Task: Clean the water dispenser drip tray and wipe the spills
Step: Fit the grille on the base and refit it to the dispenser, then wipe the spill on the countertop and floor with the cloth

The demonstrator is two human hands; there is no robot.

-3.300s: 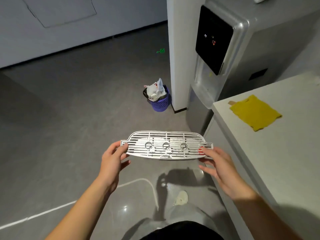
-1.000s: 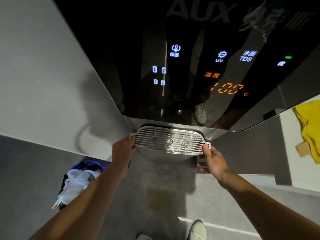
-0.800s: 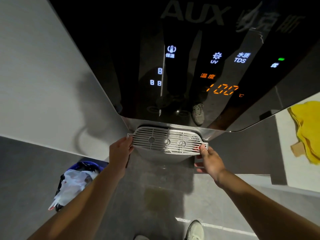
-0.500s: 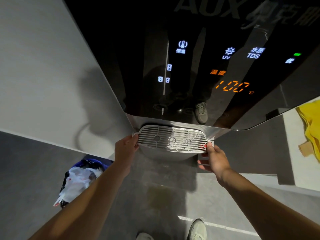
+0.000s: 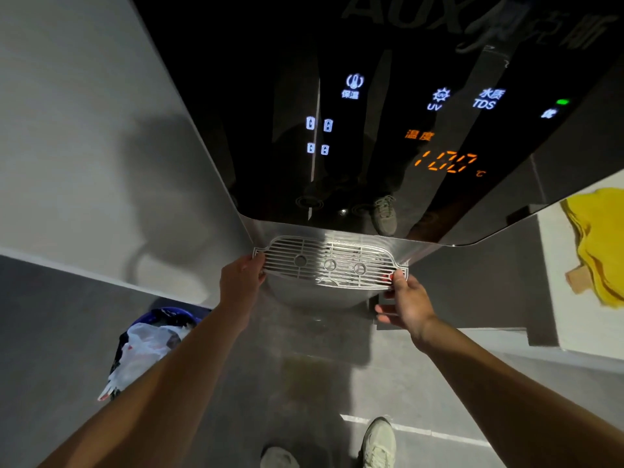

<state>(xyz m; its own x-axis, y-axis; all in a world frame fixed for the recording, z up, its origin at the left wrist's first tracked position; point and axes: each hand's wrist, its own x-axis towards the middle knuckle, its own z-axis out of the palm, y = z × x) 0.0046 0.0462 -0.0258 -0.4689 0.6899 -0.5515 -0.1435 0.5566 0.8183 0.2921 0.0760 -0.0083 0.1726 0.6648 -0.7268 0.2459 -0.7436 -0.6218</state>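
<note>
Grey floor (image 5: 60,332) runs under everything, with a water dispenser (image 5: 388,130) rising ahead, its dark panel lit and reading 100 °C. Between the two hands hangs the drip tray grille (image 5: 329,265), level and just above the dispenser's curved basin (image 5: 314,297). The left hand (image 5: 241,282) pinches the grille's left tab and the right hand (image 5: 407,300) pinches its right end, thumb on top. One grip at each end keeps the slotted plate flat and square to the recess, so I judge it is being fitted on. Below and outward of the left hand stands a blue bin (image 5: 158,315) stuffed with a white plastic bag (image 5: 141,356). Beyond the right hand, a yellow cloth (image 5: 597,241) lies on the desk (image 5: 557,265), ready for spills.
</note>
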